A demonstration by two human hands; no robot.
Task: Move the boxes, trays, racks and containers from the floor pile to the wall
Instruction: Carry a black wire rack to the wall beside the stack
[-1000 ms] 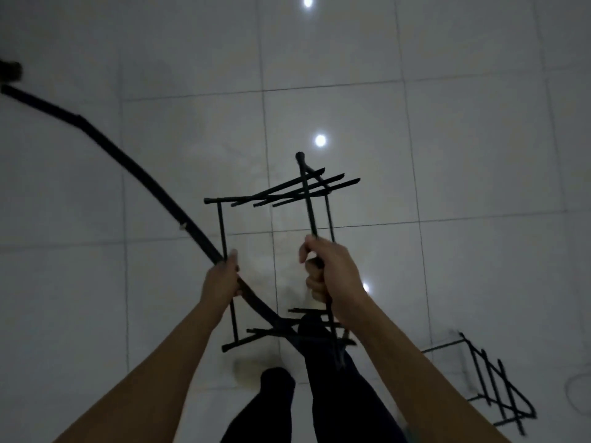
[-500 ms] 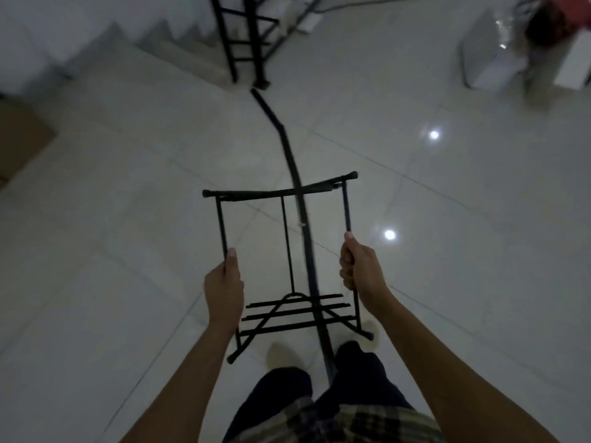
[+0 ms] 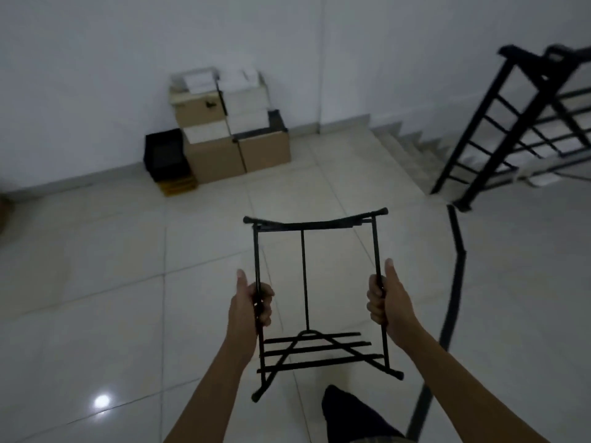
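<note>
Pale tiled floor (image 3: 96,282) runs to the wall, where cardboard boxes (image 3: 224,155) sit stacked; a black wire rack (image 3: 315,224) hangs above the floor, well apart from them; left hand (image 3: 248,306) and right hand (image 3: 391,305) each curl tightly round a side rod.

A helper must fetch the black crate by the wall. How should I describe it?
Face the white wall ahead, where cardboard boxes are stacked. At the stack's left end sits the black crate, atop yellow trays; the boxes beside it are brown or white.
</note>
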